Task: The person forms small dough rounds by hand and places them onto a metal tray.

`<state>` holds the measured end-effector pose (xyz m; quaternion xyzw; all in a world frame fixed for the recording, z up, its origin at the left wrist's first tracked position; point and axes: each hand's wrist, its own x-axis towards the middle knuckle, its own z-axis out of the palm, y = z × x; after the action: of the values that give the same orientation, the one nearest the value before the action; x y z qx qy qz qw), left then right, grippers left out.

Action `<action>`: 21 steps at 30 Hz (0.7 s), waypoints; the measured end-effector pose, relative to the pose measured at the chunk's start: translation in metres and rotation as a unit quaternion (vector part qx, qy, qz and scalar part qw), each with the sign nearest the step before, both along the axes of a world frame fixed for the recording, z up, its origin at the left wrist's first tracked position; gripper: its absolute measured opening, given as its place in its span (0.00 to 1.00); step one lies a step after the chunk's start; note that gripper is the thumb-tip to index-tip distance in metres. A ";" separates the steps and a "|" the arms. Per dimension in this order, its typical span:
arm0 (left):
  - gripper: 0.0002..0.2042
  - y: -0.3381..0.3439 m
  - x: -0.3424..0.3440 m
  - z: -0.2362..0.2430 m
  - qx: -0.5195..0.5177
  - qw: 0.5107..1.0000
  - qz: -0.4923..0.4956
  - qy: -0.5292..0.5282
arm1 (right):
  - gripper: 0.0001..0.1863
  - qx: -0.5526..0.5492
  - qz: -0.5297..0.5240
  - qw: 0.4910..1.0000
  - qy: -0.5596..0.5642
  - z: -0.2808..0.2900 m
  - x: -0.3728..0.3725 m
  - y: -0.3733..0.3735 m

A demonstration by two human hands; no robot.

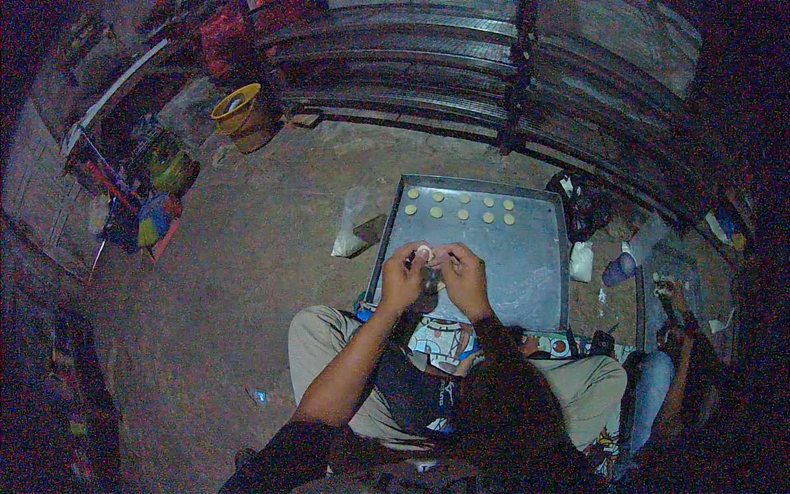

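The left grip (401,278) and the right grip (464,280) meet over the near left part of a wide metal tray (514,267). A small pale piece (424,250) sits between them at the fingertips. The left grip is closed on the piece, thumb and fingers pinching it; the right grip's fingertips are drawn in against its right side, but I cannot tell whether they clamp it.

Beyond both grips, near the tray's far edge, lie ten pale yellow discs (438,197) in two rows of five, well apart from the fingers. Left of the left grip, just outside the tray, a white bag (348,242) lies on the floor (247,272) near a dark block (371,229). Right of the right grip, past the tray's right wall, stand another white bag (581,262) and a purple cup (619,268), with a black bag (586,210) beyond them. Farther right, a co-worker's hand (671,292) is at a second tray (641,300). Far off beyond the left grip, to its left, stands a yellow bucket (247,128).
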<state>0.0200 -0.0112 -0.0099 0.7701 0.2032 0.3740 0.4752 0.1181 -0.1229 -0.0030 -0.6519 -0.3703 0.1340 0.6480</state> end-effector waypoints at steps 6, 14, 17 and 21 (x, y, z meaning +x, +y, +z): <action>0.14 0.001 -0.005 0.004 -0.029 0.998 0.011 0.050 | 0.15 -0.054 0.066 0.990 0.111 0.006 -0.001 0.002; 0.15 -0.002 -0.001 0.017 0.005 0.996 -0.091 0.014 | 0.14 -0.001 0.172 0.941 0.290 -0.003 0.008 -0.002; 0.17 -0.001 -0.001 0.010 0.037 0.992 -0.120 0.009 | 0.13 0.009 0.149 0.949 0.278 0.008 0.008 -0.006; 0.20 -0.014 -0.005 0.015 0.111 0.987 -0.115 0.010 | 0.17 -0.056 0.056 0.977 0.196 -0.002 0.014 -0.004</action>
<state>0.0154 -0.0254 0.0052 0.8398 0.0753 0.3297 0.4246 0.1325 -0.1271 -0.0052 -0.6265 -0.2639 0.3161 0.6618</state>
